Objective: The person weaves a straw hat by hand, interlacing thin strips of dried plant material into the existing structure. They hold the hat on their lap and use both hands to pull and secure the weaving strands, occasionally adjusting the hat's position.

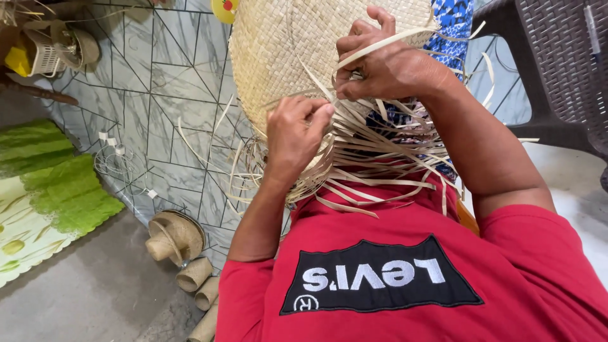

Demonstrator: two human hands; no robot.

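Red-shirted chest fills the lower frame, and above it the left hand point(294, 136) and right hand point(380, 63) both pinch loose pale straw strips point(380, 158) trailing down-right from the round woven straw piece point(278, 57).

Red short-sleeved shirt point(405, 253), black chest patch point(380, 275)

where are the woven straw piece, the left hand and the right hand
woven straw piece point(278, 50), head view, on the tight plaited area
left hand point(292, 136), head view, on the back of the hand
right hand point(389, 66), head view, on the back of the hand
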